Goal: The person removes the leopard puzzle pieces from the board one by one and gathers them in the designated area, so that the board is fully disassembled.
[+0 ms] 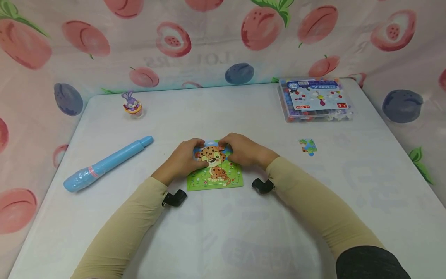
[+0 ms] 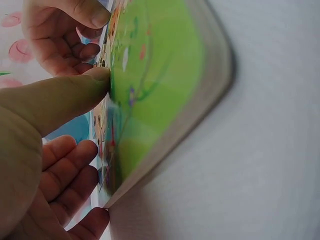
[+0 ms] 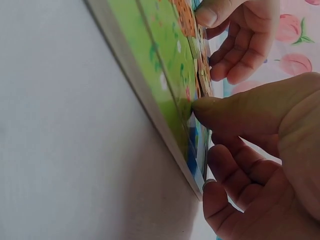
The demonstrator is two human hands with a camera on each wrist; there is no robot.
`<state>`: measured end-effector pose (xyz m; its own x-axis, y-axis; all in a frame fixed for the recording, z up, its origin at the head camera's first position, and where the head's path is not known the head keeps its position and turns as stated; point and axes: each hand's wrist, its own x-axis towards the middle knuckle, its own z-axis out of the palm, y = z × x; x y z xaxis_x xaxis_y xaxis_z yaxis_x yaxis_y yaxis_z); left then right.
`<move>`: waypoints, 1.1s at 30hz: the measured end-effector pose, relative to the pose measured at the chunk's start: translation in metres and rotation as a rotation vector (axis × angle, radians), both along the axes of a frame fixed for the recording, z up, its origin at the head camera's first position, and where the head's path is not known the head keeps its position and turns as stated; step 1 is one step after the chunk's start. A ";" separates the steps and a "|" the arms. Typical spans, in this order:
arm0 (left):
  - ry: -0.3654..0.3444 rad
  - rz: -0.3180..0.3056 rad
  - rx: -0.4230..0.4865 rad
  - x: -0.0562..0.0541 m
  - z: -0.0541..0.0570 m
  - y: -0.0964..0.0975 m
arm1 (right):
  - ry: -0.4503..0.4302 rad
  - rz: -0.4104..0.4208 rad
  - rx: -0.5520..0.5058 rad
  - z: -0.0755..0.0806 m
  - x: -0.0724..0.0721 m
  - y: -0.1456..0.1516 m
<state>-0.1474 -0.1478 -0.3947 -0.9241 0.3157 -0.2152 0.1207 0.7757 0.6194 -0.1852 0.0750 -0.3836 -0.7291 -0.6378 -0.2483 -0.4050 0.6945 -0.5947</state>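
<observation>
A jigsaw puzzle [image 1: 217,174] with a spotted leopard cub on green grass lies in its flat tray on the table. My left hand [image 1: 182,159] grips its left side, the thumb [image 2: 75,95] on the picture and the fingers at the far left edge. From the right, my right hand [image 1: 245,150] holds the far right corner, with its thumb [image 3: 235,112] on the picture and its fingers curled at the edge. In the right wrist view some pieces near the cub look slightly raised. A loose puzzle piece [image 1: 308,147] lies apart to the right.
On the left lies a light blue tube-shaped thing [image 1: 108,164]. A small purple rabbit figure [image 1: 131,104] stands at the back left. The clear box [image 1: 317,100] of coloured parts sits at the back right, before a fruit-print curtain [image 1: 205,42].
</observation>
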 end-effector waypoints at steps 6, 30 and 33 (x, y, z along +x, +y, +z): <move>0.009 0.010 -0.003 0.001 0.000 0.001 | -0.004 0.004 0.003 0.000 0.001 -0.001; 0.045 0.029 -0.012 0.002 -0.001 0.007 | 0.020 -0.024 -0.013 0.001 0.003 -0.007; 0.048 0.021 -0.013 0.002 -0.001 0.006 | 0.029 -0.032 -0.015 0.000 0.003 -0.008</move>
